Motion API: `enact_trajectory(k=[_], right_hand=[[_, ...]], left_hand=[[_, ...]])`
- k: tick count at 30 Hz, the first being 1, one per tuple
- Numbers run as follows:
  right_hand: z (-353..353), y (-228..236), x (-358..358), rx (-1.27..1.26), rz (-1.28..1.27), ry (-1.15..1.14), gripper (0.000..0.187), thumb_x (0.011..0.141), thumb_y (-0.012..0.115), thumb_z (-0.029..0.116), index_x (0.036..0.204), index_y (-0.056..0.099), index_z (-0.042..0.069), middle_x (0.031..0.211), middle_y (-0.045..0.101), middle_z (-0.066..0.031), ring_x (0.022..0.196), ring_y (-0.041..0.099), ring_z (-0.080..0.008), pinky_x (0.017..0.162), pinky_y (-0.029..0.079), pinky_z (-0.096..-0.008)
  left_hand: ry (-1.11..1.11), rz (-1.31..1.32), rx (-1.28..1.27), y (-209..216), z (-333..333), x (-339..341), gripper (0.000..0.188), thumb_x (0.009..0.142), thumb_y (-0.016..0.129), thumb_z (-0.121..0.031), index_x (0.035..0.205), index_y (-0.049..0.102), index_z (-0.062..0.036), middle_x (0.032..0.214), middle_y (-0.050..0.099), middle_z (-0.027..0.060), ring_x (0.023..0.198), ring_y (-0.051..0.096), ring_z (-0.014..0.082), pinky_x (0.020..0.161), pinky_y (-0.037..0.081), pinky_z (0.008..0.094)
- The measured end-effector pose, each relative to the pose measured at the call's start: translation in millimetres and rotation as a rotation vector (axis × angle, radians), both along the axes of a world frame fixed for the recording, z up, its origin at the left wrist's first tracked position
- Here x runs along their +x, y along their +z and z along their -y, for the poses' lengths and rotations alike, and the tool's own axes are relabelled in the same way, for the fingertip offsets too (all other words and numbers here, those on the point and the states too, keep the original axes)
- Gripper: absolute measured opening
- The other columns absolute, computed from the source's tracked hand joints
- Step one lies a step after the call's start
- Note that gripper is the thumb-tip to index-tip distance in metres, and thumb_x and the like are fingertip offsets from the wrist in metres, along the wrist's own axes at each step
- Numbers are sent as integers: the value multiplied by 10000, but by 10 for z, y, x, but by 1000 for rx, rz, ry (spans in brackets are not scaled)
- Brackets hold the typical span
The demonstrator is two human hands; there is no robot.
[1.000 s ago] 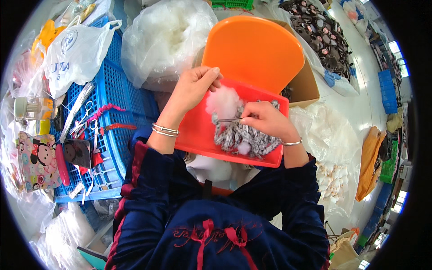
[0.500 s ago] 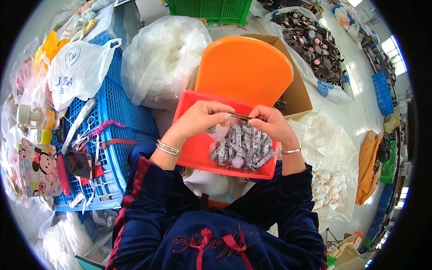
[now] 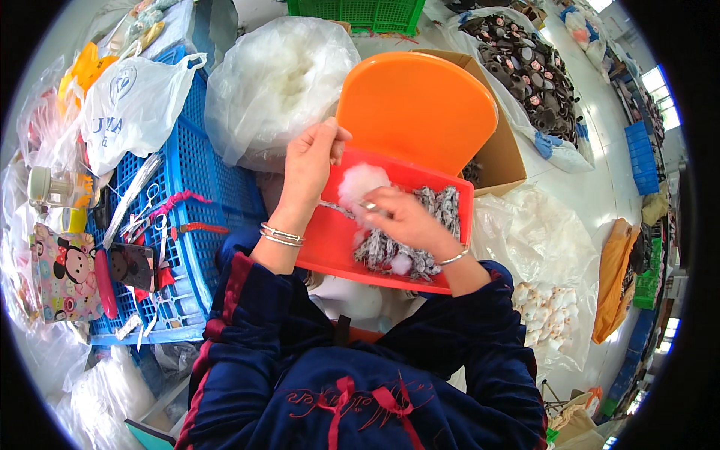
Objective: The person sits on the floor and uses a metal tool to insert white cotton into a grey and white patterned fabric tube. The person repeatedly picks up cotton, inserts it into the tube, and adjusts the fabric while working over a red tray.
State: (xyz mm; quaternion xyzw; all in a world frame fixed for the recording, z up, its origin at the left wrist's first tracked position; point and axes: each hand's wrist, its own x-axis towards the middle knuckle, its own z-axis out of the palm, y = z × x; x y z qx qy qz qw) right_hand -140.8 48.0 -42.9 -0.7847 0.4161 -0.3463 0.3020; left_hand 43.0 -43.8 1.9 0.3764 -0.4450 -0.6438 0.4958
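My left hand (image 3: 313, 154) is raised over the upper left edge of the red tray (image 3: 322, 251). Its fingers are closed, and whatever they may pinch is hidden. Above the tray, my right hand (image 3: 409, 221) is slightly blurred, its fingers curled beside a tuft of white stuffing (image 3: 363, 184). A small metallic glint shows at those fingers; I cannot make out what it is. Under and around the right hand lies a pile of grey patterned fabric strips (image 3: 386, 251), with a smaller white tuft (image 3: 401, 264) on it. One grey strip lies apart, toward the left hand.
An orange stool seat (image 3: 416, 112) stands behind the tray, before a cardboard box (image 3: 502, 165). On the left are a blue crate (image 3: 217, 176) with scissors (image 3: 161, 232) and a phone (image 3: 133, 266), and a bag of white stuffing (image 3: 277, 90). Dark pieces fill a sack (image 3: 525, 82) at far right.
My hands have parted from the thin dark metal tool they held together. The left has risen; the right has dropped into the tray. The larger white tuft now shows beside it.
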Motion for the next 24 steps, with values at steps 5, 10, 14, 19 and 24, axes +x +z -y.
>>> enact_trajectory(k=[5, 10, 14, 19, 24], right_hand=[[-85, -272, 442, 212, -221, -34, 232, 875, 619, 181, 1027, 664, 12, 1117, 631, -174, 948, 629, -361, 830, 510, -431], [68, -384, 333, 350, -159, -156, 209, 910, 601, 168, 1022, 675, 9, 933, 652, -86, 836, 638, -236, 743, 508, -349], [23, 182, 119, 600, 379, -224, 213, 950, 563, 144, 1050, 681, -2, 828, 596, 15, 648, 487, -45, 575, 406, -211], [-105, 513, -48, 738, 588, -219, 235, 954, 524, 112, 1081, 649, -40, 1049, 676, -53, 541, 389, 1, 491, 325, -163], [-134, 532, -88, 752, 557, -175, 218, 947, 540, 121, 1046, 672, -22, 955, 694, -38, 552, 402, -3, 506, 334, -167]], left_hand=[[76, -106, -35, -6, 76, 111, 307, 1001, 528, -232, 844, 652, 0, 667, 506, -9, 608, 428, 80, 588, 378, 233], [81, -100, -34, 40, 77, 194, 298, 1000, 531, -240, 868, 659, -7, 679, 518, -15, 634, 446, 73, 606, 381, 225], [107, -17, -7, 89, 68, 193, 297, 1003, 522, -262, 923, 665, -14, 710, 540, -21, 663, 478, 61, 633, 400, 218], [-231, 163, 76, 22, -72, 60, 283, 951, 604, -311, 966, 674, -38, 774, 578, -32, 648, 466, 42, 602, 398, 205], [-361, 90, 83, 51, -247, -56, 205, 903, 686, -241, 854, 697, -42, 689, 549, -62, 626, 438, 21, 553, 348, 212]])
